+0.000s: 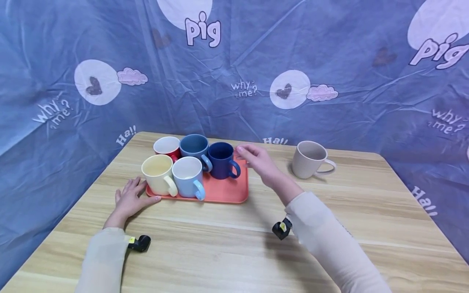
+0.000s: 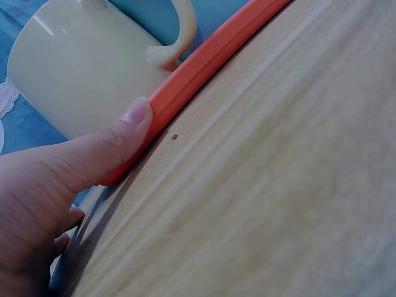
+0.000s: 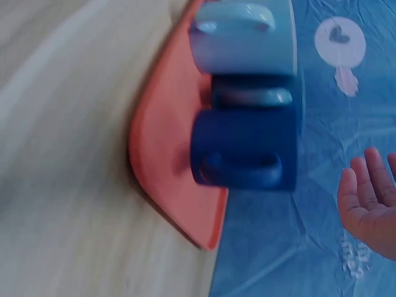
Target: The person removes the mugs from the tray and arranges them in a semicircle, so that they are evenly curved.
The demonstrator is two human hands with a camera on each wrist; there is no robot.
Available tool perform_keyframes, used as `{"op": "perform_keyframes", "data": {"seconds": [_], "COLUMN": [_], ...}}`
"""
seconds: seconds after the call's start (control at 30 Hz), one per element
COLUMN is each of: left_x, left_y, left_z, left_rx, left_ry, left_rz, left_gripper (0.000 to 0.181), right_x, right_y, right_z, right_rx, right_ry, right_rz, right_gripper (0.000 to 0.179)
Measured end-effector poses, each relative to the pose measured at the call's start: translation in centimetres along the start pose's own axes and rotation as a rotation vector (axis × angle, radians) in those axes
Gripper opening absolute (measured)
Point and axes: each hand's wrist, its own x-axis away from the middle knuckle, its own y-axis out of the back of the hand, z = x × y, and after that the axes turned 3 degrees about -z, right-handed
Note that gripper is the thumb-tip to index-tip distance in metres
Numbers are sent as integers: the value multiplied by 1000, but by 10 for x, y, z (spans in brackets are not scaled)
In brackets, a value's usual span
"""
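Observation:
Several mugs stand upright on a coral-red tray (image 1: pixel 229 193): a cream mug (image 1: pixel 155 179), a light blue mug (image 1: pixel 187 179), a navy mug (image 1: pixel 219 165), a grey-blue mug (image 1: pixel 194 146) and a red mug with a white inside (image 1: pixel 167 145). My left hand (image 1: pixel 132 199) is spread at the tray's left front corner. In the left wrist view, its thumb (image 2: pixel 120 136) lies against the tray's rim, below the cream mug. Just right of the navy mug, my right hand (image 1: pixel 258 160) hovers with extended fingers and holds nothing. The right wrist view shows it apart from that mug.
A light grey mug (image 1: pixel 309 160) stands on the wooden table (image 1: pixel 220 248) at the back right, its handle to the right. Behind the table hangs a blue patterned cloth (image 1: pixel 234 57). Small black devices are strapped at both wrists.

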Motion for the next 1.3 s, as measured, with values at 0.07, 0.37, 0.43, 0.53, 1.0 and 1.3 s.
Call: {"op": "perform_keyframes", "data": {"seconds": [0.07, 0.37, 0.43, 0.53, 1.0, 1.3], "left_x": [0, 0, 0, -1, -1, 0], "left_y": [0, 1, 0, -1, 1, 2], "left_z": [0, 0, -1, -1, -1, -3], "left_rx": [2, -5, -3, 2, 0, 0], "left_ry": [2, 10, 7, 2, 7, 11], "left_rz": [4, 11, 12, 10, 9, 21], "left_gripper": [88, 88, 88, 89, 88, 88], "right_x": [0, 0, 5, 6, 7, 10], "right_y": [-8, -48, -57, -66, -93, -113], "right_z": [-4, -24, -21, -28, -56, -61], "right_rx": [-11, -19, -10, -1, -76, -215], "right_ry": [-15, -78, -103, -137, -273, -286], "right_rz": [1, 38, 28, 25, 45, -10], "right_gripper": [37, 34, 31, 28, 28, 18]}}
